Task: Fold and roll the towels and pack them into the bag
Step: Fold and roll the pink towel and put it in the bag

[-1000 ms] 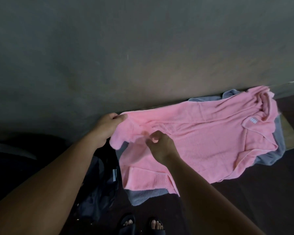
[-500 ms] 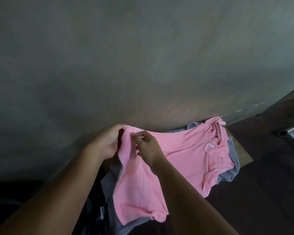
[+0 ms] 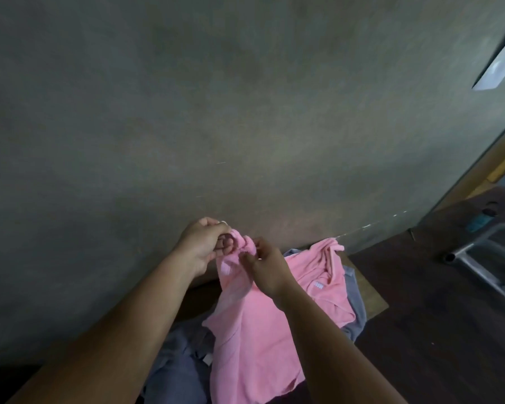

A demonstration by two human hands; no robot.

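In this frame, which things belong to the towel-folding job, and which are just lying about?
Job in hand:
pink towel, its top edge in the grip of the left hand and right hand
grey towel lying under it

Lying about:
metal frame at the right
teal thing on the floor behind it

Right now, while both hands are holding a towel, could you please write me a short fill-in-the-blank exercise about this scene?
1. The left hand and the right hand hold one towel, whose colour is ____.
2. The other towel lies under it, and its colour is ____.
3. The hand higher in the picture is the ____ one.
Missing words: pink; grey; left.
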